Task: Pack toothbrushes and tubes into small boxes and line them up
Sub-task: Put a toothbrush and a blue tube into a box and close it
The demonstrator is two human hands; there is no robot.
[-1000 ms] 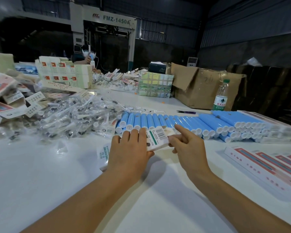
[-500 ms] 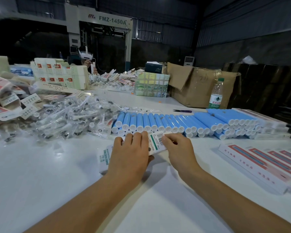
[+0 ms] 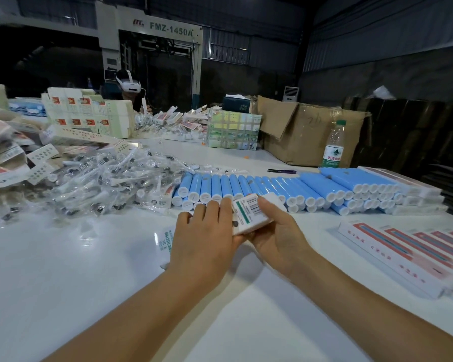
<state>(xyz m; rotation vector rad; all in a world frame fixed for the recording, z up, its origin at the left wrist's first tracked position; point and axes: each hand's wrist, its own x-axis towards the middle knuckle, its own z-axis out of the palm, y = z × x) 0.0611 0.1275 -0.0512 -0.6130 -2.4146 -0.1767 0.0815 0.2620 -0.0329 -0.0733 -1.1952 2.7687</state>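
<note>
Hands close a small box over the desk (image 3: 63, 270).
Left hand (image 3: 207, 241) curls over the box (image 3: 249, 212); right hand (image 3: 277, 231) grips its end, thumb on top, just before the row of blue tubes (image 3: 272, 185).

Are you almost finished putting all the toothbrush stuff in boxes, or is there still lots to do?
Some is done: a row of closed boxes lies lined up at the right. Right now the left hand and right hand hold one small white box over the table. Lots is left: a long stack of blue tubes and a heap of bagged brush heads still wait.
</note>
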